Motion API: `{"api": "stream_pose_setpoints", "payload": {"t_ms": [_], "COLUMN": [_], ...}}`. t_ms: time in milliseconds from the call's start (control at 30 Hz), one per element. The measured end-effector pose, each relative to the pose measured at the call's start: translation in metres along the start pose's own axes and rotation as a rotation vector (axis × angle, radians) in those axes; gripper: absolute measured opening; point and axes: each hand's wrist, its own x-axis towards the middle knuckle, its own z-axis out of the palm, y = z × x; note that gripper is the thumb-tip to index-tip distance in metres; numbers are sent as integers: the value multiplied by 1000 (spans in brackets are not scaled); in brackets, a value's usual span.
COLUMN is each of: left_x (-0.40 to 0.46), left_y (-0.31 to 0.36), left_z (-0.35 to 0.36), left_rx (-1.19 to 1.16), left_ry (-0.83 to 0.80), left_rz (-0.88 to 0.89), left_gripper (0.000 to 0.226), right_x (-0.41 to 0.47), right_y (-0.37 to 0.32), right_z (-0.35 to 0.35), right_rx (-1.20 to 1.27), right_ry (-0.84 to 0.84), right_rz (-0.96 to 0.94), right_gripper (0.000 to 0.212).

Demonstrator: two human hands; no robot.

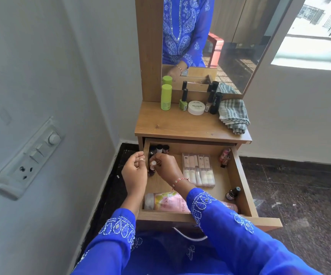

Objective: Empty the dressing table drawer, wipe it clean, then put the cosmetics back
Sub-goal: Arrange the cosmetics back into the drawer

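Right hand (165, 165) pinches a small white-capped bottle (152, 164) at the open wooden drawer's (242, 175) rear-left corner, cap upward; left hand (135, 169) curls loosely just outside, apparently empty; wooden table (180, 124) lies straight above

The tabletop (180, 124) and drawer (240, 175) are matt, light wood-grain board with a smooth face. The striped cloth (233, 115) is soft woven fabric, folded and slightly rumpled. The green bottle (166, 97) looks like matt plastic, the white jar (196, 107) smooth plastic. The pink bottle (166, 201) in the drawer is glossy. The floor (299, 185) is dark polished stone, the mirror (230, 46) glassy
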Motion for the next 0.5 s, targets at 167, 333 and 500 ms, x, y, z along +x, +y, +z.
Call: {"api": "stream_pose_setpoints", "payload": {"t_ms": [167,333,500], "left_x": [0,-2,12], "left_y": [1,4,28], "left_z": [1,3,17], "left_rx": [-16,-26,-82], "left_ry": [-12,-23,-73], "left_rz": [1,18,64], "left_gripper": [22,23,25], "right_x": [-1,2,21], "right_y": [0,-2,-11], "right_z": [-1,-19,-68], "right_rx": [7,46,106], "right_ry": [4,88,196], "right_rz": [-18,-44,-54], "right_gripper": [26,22,16]}}
